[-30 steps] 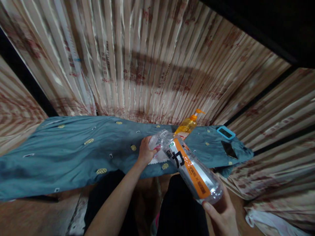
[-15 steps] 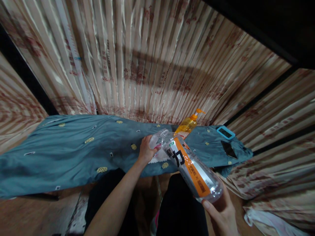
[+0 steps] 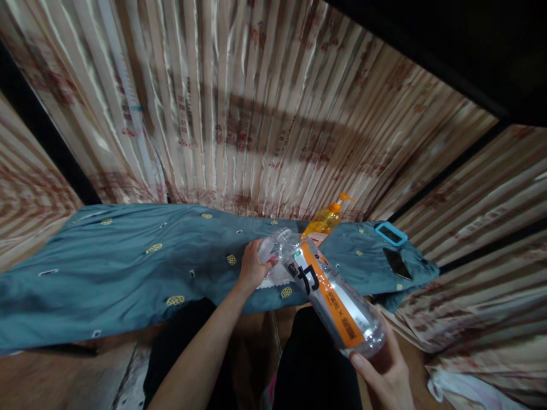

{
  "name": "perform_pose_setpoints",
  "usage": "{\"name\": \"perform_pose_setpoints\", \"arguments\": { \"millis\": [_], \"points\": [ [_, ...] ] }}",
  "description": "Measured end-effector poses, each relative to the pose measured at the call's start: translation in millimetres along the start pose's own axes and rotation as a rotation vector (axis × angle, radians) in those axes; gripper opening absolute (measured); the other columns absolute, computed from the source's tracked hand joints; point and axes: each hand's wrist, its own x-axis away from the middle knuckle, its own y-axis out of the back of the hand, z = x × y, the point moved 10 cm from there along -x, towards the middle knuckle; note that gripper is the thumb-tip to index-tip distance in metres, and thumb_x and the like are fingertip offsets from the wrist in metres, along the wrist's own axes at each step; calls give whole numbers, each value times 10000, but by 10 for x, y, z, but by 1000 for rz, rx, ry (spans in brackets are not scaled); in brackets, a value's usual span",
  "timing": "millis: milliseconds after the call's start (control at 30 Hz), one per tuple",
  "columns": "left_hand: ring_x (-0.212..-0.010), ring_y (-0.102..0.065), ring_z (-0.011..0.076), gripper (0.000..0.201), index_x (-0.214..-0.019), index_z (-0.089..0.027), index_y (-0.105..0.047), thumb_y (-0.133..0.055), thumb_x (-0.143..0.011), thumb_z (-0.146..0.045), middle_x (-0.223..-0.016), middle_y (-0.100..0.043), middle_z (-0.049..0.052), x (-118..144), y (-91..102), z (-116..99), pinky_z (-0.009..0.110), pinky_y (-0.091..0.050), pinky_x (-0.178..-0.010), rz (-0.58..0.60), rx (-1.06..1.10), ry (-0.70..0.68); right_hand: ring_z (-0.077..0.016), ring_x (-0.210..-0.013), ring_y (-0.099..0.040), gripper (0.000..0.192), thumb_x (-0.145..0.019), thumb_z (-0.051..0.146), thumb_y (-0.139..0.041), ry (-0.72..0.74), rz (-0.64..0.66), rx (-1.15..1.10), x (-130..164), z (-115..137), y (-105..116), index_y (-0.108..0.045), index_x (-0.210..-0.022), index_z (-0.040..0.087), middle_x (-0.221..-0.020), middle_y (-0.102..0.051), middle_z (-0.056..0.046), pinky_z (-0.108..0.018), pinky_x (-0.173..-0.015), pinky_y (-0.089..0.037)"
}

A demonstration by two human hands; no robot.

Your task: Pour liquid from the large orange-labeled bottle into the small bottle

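My right hand grips the base of a clear plastic bottle with an orange and white label, tilted so its neck points away from me and down toward the cloth. My left hand is closed around something clear near the bottle's mouth, resting over a small white cloth on the teal fabric. What exactly the left hand holds is hard to make out.
An orange pump bottle stands just behind the clear bottle. A teal-cased device and a dark phone lie at the right end of the fabric. Striped curtains hang behind and on both sides. My dark-clothed legs are below.
Almost nothing has moved; the view has shifted slightly and the bottle sits a touch lower in the picture. Both hands keep their grip.
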Motion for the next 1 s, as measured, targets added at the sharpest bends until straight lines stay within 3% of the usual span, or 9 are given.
{"name": "perform_pose_setpoints", "arguments": {
  "millis": [333,600,1000],
  "points": [
    [-1051,-595,250,509,-1073,-199,-589,-805,-620,-119,-1066,-629,49,-6,-8,7,415,-509,-927,3,-20,2,-249,-1261,-540,904,-533,483,-847,-3,6,-24,-7,-22,-11,-468,-1322,259,-1373,-575,-56,-291,-1005,-433],
    [-1054,-594,253,512,-1080,-197,-586,-806,-623,-128,-1071,-629,52,-12,-8,19,418,-507,-927,6,-27,9,-266,-1301,-496,927,-528,506,-844,-9,3,-20,-11,-25,-20,-454,-1331,258,-1408,-535,-70,-332,-1051,-393],
    [-1029,-605,250,506,-1082,-192,-587,-805,-630,-127,-1057,-626,50,-5,-9,0,419,-520,-920,-9,-24,-18,-231,-1275,-528,902,-549,468,-847,16,15,-5,4,-6,-6,-469,-1340,251,-1397,-554,-51,-266,-1018,-414]
  ]
}}
